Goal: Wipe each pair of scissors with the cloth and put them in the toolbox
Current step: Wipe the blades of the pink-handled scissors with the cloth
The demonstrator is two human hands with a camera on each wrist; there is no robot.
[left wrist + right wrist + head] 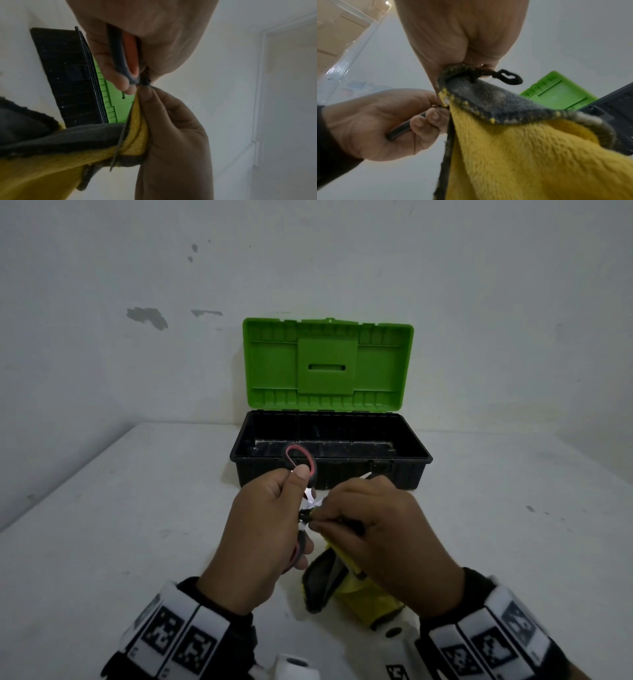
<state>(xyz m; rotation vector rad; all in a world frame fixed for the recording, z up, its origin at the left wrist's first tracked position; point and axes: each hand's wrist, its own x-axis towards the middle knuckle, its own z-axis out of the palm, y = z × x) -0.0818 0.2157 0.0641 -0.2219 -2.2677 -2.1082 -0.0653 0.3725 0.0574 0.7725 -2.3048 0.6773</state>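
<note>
A pair of scissors with black and red handles (303,462) is held above the white table. My left hand (294,491) grips the handles, thumb on the upper loop, the lower handle (123,56) in the palm. My right hand (329,515) pinches a yellow and grey cloth (346,583) around the blades close to the pivot. In the left wrist view a thin blade (120,142) lies along the cloth (68,162). The cloth (522,155) hangs down from my right fingers. Just behind the hands stands the toolbox (411,460), black base open, green lid (327,364) upright.
The toolbox stands against a white wall with scuffed patches. The table (120,525) has its left edge running diagonally from the wall toward me. Marker bands wrap both wrists, and white camera housings (294,666) sit at the bottom of the head view.
</note>
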